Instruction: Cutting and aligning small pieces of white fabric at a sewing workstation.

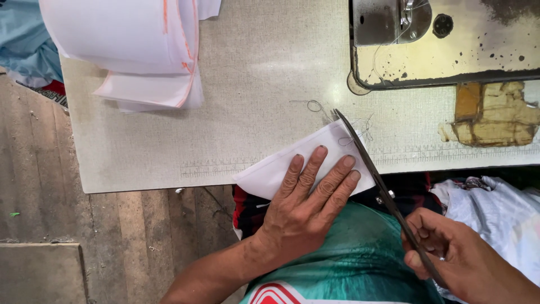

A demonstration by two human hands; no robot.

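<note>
My left hand [306, 205] lies flat, fingers spread, on a small white fabric piece [270, 171] at the front edge of the sewing table [169, 146]. My right hand [450, 256] grips the handles of long dark scissors [365, 160]. The blades run along the right edge of the white piece, tip near loose threads [318, 106]. The scissors' handles are hidden inside my fist.
A stack of white fabric pieces with orange edges [146, 56] sits at the table's back left. The sewing machine base [439, 42] stands at the back right, beside a worn patch [489, 112]. Light cloth [500, 214] lies at my right; wooden floor [67, 225] at left.
</note>
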